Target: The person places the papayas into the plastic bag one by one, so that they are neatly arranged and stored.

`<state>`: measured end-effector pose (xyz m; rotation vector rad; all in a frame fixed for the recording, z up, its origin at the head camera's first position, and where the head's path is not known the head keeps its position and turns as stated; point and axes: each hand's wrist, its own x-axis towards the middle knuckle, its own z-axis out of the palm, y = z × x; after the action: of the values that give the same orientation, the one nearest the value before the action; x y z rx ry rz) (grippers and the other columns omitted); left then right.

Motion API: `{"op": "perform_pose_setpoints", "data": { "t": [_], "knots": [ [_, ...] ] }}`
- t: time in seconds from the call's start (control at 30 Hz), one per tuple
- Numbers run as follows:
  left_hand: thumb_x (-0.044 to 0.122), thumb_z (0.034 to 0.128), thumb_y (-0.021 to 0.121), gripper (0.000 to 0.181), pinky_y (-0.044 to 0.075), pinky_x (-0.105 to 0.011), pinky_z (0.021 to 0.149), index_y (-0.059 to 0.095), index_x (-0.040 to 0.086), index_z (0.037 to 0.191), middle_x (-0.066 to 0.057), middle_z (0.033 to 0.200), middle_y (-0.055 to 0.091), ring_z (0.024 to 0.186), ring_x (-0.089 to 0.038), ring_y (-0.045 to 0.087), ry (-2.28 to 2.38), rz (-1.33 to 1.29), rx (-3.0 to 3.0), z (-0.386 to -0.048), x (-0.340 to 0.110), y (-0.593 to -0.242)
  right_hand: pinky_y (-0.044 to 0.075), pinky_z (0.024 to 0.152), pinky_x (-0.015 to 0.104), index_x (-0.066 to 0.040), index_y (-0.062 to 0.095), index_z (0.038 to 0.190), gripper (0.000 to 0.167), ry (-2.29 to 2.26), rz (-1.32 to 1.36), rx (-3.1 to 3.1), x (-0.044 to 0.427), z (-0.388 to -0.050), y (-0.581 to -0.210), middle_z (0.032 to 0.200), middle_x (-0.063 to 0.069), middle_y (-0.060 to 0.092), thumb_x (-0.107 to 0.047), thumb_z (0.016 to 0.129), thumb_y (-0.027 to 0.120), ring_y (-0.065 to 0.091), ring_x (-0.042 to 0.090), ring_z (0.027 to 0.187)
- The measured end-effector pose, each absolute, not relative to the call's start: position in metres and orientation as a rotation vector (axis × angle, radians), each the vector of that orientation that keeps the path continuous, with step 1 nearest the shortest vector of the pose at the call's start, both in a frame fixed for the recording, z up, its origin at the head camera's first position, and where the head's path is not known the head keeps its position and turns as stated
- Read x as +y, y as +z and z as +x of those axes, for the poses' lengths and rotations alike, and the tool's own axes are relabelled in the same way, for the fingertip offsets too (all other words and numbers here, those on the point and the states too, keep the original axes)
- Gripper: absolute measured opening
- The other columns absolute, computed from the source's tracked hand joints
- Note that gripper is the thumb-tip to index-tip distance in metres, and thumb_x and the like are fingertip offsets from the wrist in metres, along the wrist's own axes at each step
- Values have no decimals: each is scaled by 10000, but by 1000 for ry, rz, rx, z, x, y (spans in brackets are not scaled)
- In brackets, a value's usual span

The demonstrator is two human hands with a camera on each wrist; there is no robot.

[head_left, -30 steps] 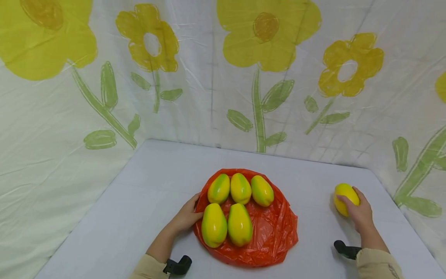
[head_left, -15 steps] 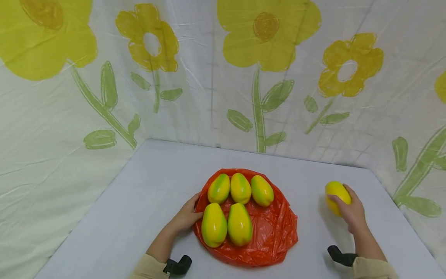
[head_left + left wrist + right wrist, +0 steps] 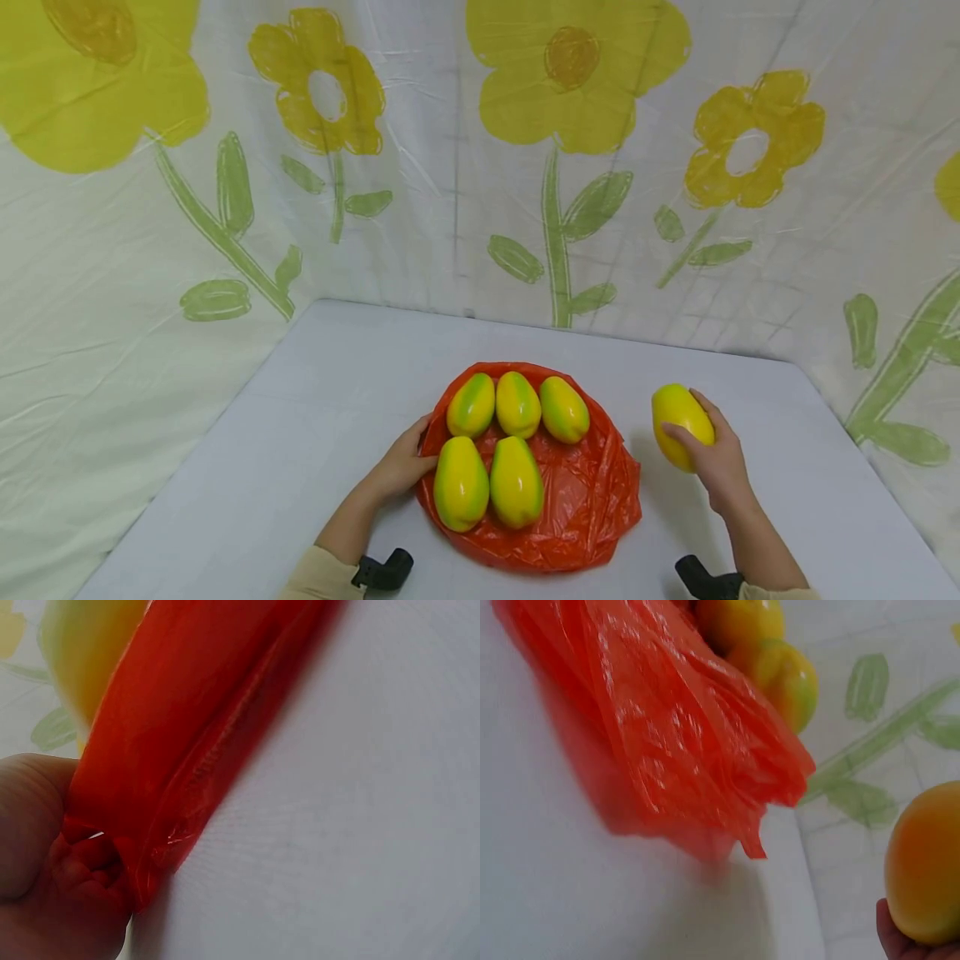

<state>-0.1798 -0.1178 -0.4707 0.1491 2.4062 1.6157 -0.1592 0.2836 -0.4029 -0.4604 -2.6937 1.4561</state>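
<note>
My right hand (image 3: 722, 458) holds a yellow papaya (image 3: 679, 425) above the table, right of the red bag, thumb on the near side and fingers behind. In the right wrist view this papaya (image 3: 930, 862) shows at the right edge with a fingertip against it. A red plastic bag (image 3: 577, 508) lies spread into a round in the middle. Several yellow-green papayas (image 3: 517, 483) rest on it in two rows. At the bag's left edge, my left hand (image 3: 401, 462) grips the red plastic. The left wrist view shows the thumb (image 3: 30, 817) over the plastic and fingers curled below.
A pale table (image 3: 315, 400) lies under everything. Behind it and to the left hangs a white sheet (image 3: 420, 250) printed with yellow flowers. Black wrist cameras (image 3: 386, 571) sit on both wrists. The bag's crumpled edge (image 3: 780, 780) sticks out toward the right hand.
My right hand has carried its papaya leftward, nearer to the bag. The left hand, the bag and the papayas on it have stayed in place.
</note>
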Motion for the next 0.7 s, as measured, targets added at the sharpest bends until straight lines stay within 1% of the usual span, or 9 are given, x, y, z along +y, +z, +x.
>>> {"op": "perform_pose_setpoints", "data": {
  "t": [0.13,0.33,0.57,0.7],
  "knots": [
    [139,853,625,668,414,-522,1008,313,94,1443,-142,1449,397,1305,-345,394,1608,151,2411,-180,-118,-471,398,756,174,-239,121,1505,739,1515,-430,-2679,268,-153,-402,1448,209,264,-345,915,553,342,320,1154],
    [136,856,624,660,423,-514,1005,320,102,1441,-133,1445,405,1300,-336,404,1618,151,2406,-181,-118,-472,434,783,194,-261,125,1503,754,1604,-405,-2666,250,-146,-404,1443,190,270,-325,905,581,348,309,1157],
    [138,850,633,670,446,-503,984,319,99,1440,-134,1440,411,1282,-330,424,1628,164,2399,-181,-118,-472,434,800,191,-300,139,1495,747,1849,-402,-2564,231,-140,-405,1455,130,253,-323,900,589,336,255,1161],
    [138,844,638,673,450,-507,978,325,97,1437,-135,1438,414,1278,-330,427,1630,167,2403,-179,-118,-470,448,807,197,-313,158,1488,746,1945,-405,-2515,218,-136,-404,1446,104,260,-329,888,602,339,246,1158]
  ]
}}
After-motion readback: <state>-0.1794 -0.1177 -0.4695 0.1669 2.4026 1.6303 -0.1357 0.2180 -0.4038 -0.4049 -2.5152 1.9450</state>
